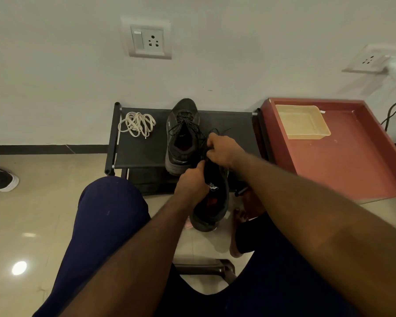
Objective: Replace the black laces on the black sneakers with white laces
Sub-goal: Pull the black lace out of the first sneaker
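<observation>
- The red table [343,161] stands at the right, touching the shoe rack's right end. It plays no part in the job so far.
- The black shoe rack [142,152] against the wall carries the work; I take places from its top shelf.
- The held sneaker [215,202] hangs in front of the rack's front edge, between the person's knees and above the floor, toe pointing away from me. I judge this is the shoe being unlaced, and it is not finished.
- The second sneaker [183,136] stands mid-shelf, toe to the wall and heel over the front edge. Its black laces [185,123] are loosened but threaded, so I count it as not started.
- A beige tray [306,137] lies on the red table near the back edge.
- The left hand [191,183] is clamped around the held sneaker near its tongue, steadying it.
- The right hand [222,149] sits just above, fingers curled at the lacing. It seems to pinch a black lace [224,130], whose thin strands stick out beyond the knuckles.
- The white laces [136,123] lie in a loose bundle at the shelf's back left corner, untouched.
- By my reading, no white lace is in either shoe yet, so nearly the whole task remains.
</observation>
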Motion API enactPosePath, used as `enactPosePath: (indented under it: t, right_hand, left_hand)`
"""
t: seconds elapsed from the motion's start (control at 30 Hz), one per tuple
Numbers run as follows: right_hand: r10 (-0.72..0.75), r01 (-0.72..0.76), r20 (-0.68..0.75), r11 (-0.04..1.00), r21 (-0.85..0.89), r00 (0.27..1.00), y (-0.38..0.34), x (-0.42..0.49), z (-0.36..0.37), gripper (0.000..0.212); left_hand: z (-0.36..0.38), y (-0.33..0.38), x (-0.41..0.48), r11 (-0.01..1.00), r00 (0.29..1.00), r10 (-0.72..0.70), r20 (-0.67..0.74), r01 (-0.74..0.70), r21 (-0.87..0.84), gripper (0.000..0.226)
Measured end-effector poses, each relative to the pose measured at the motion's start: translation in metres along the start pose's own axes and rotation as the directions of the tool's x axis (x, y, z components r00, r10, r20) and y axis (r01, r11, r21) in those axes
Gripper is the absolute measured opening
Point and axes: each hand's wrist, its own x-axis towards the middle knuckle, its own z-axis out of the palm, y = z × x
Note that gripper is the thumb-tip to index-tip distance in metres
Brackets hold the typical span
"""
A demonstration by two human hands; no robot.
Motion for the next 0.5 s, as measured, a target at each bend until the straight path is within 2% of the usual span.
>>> enactPosePath:
  t: [0.07,0.1,0.2,0.3,0.4,0.5]
  right_hand:
    - [-0.058,0.063,0.084,0.997,-0.054,0.995,-0.001,-0.001,-0.005,0.045]
    - [-0.090,0.101,0.105,0.990,-0.101,0.990,-0.003,0.000,-0.005,0.045]
    - [-0.165,0.186,0.111,0.958,-0.219,0.980,-0.008,0.003,-0.003,0.021]
    - [-0.134,0.149,0.080,0.965,-0.217,0.988,-0.013,0.002,0.000,0.019]
    - [-0.027,0.025,-0.010,0.993,-0.116,1.000,-0.012,0.002,0.001,0.021]
    - [-0.010,0.009,-0.018,0.996,-0.094,1.000,-0.008,0.002,0.002,0.022]
  left_hand:
    - [0.000,0.001,0.000,1.000,1.000,0.000,-0.002,0.000,-0.002,0.058]
    - [0.001,0.001,0.000,1.000,1.000,-0.003,-0.003,0.003,-0.001,0.058]
    - [0.001,0.000,0.001,1.000,1.000,-0.006,-0.012,0.006,0.004,0.057]
    - [0.002,-0.001,0.002,1.000,1.000,0.003,-0.023,-0.003,0.006,0.057]
    - [0.002,-0.002,0.002,1.000,1.000,0.007,-0.019,-0.007,-0.004,0.057]
    - [0.002,-0.002,0.003,1.000,1.000,0.008,-0.020,-0.008,0.002,0.057]
